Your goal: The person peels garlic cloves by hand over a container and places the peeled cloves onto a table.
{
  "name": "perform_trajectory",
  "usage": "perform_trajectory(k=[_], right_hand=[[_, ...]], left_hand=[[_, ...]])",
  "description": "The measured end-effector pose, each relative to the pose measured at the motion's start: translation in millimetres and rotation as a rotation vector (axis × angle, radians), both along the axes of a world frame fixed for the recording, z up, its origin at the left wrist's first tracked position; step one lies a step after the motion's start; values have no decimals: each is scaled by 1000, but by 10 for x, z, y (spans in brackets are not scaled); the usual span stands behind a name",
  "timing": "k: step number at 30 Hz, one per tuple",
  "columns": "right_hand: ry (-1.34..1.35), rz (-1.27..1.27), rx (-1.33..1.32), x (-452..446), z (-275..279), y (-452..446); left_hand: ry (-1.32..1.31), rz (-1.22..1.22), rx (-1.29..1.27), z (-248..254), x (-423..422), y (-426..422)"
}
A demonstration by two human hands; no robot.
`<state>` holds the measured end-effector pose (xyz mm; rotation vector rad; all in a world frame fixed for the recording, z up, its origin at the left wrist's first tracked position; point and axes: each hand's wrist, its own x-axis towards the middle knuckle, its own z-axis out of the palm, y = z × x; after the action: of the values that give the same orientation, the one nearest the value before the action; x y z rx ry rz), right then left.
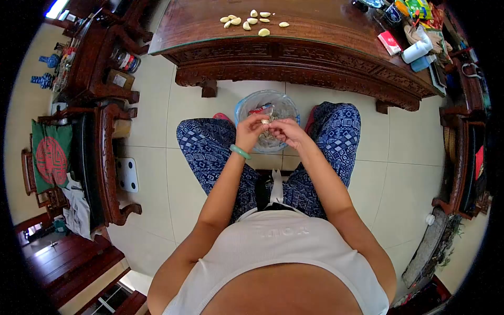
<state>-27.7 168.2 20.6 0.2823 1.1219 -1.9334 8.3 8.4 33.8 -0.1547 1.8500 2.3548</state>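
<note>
Over a lined waste bin between the knees, both hands meet at a small pale garlic clove. My left hand, with a green bangle on its wrist, pinches the clove between thumb and fingers. From the other side, my right hand has its fingertips closed against the same clove. Fingers partly hide it. Inside the bin are scraps and a red wrapper. Several peeled garlic cloves lie loose on the wooden table ahead.
The table's carved front edge runs just beyond the bin. At its right end stand a white bottle, a red-and-white box and colourful packets. Carved wooden seats flank the tiled floor, with a white scale on the left.
</note>
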Motion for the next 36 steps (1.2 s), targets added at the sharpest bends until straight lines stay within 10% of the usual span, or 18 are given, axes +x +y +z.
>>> perform_trajectory(k=[7,14,28,36], right_hand=[[-207,-164,-50,-43,86,19],[-89,-245,50,-162,-184,36],[746,-44,821,-140,-269,-21],[916,-248,717,-62,108,-107]], left_hand=[[63,-125,-299,46,-2,-30],[-11,-89,48,-49,-8,5],[-112,22,365,-109,-38,-45],[-90,92,236,-111,-83,-59]])
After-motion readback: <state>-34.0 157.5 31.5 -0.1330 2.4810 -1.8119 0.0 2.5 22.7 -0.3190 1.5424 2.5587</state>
